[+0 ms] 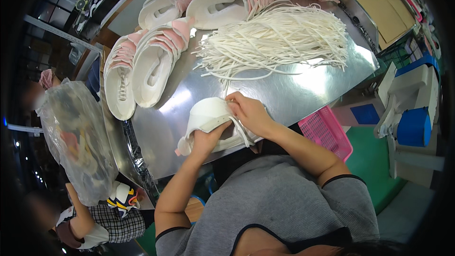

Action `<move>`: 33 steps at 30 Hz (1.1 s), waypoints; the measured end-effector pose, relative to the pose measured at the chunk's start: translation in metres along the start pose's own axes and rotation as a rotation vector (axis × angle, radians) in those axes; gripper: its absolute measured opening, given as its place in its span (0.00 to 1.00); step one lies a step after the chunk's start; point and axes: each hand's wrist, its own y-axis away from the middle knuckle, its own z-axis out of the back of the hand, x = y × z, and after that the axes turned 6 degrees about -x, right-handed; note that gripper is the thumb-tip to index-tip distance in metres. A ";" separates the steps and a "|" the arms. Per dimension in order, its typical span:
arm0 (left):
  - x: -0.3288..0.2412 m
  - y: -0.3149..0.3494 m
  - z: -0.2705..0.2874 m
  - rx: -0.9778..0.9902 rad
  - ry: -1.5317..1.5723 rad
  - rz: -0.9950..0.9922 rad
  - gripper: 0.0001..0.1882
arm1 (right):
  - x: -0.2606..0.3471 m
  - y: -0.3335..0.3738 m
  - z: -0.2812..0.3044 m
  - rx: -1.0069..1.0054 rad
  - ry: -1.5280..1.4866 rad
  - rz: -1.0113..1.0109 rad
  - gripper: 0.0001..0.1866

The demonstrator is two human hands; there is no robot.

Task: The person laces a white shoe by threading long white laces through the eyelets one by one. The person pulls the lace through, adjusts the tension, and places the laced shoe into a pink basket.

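A white shoe upper (208,114) is held at the near edge of the metal table. My left hand (207,141) grips it, with fingertips tucked inside its opening and partly hidden. Bent over its eyelet edge is my right hand (252,114), thumb and fingers pinched together on a white shoelace (226,88). One stretch of lace runs up from these fingers toward the lace pile, and another loops below the hand. The exact eyelet under my fingertips is hidden.
A heap of white laces (279,40) lies on the metal table (189,92). Nested white-and-pink shoe uppers (154,68) stand left and behind. A pink basket (327,132) is at the right, beside a machine with blue parts (413,127). At left are a plastic bag (78,137) and another person (104,227).
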 end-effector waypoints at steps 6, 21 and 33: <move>-0.020 0.024 0.065 0.475 0.537 0.281 0.13 | -0.005 -0.001 -0.013 -0.072 0.229 -0.013 0.11; -0.016 0.047 -0.003 -0.277 -0.519 -0.678 0.09 | 0.003 0.006 0.006 -0.131 -0.219 -0.068 0.12; -0.009 0.040 0.010 -0.170 -0.342 -0.315 0.12 | 0.020 0.067 0.016 0.074 -0.168 -0.074 0.15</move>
